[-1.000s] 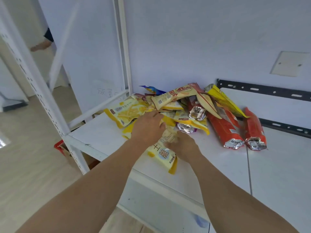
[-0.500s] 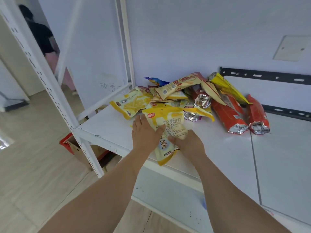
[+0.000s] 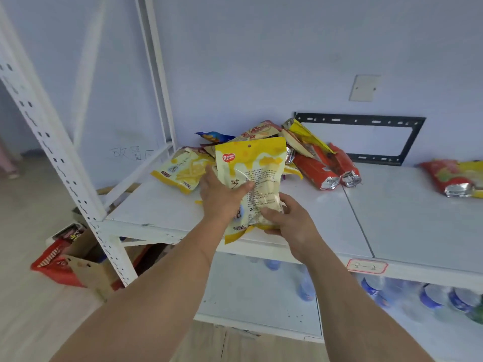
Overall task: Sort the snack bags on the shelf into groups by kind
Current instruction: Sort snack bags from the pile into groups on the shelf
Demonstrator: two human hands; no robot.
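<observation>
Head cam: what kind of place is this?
Probably a small shop's stockroom or storage corner. White slotted-steel shelving carries a handwritten label tag on its edge, bottled water sits on the shelf below, and cardboard boxes stand on the floor beside it.

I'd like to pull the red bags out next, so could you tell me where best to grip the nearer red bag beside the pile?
Pinch the crimped silver end of the nearer red bag, coming from the front: it lies flat on the shelf with that seal pointing forward and uncovered.
</observation>
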